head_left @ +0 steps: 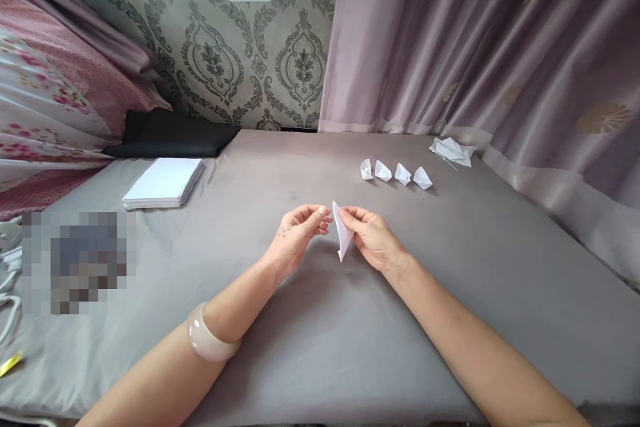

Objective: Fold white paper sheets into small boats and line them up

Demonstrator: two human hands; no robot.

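Note:
My right hand (373,235) pinches a folded piece of white paper (343,233) between thumb and fingers, holding it up nearly edge-on above the grey cloth. The paper is narrow, with a pointed lower end. Just left of it is my left hand (303,230), its fingers curled and the thumb against the index finger. A small gap separates it from the paper, and nothing shows in its grip. Beyond my right hand, several small folded paper boats (383,171) stand in a row on the cloth.
A stack of white paper (163,183) lies at the left, in front of a black cloth (175,133). Loose paper pieces (453,151) sit at the back right by the curtain (425,47). White cables (10,300) and a yellow item (11,363) are at the left edge.

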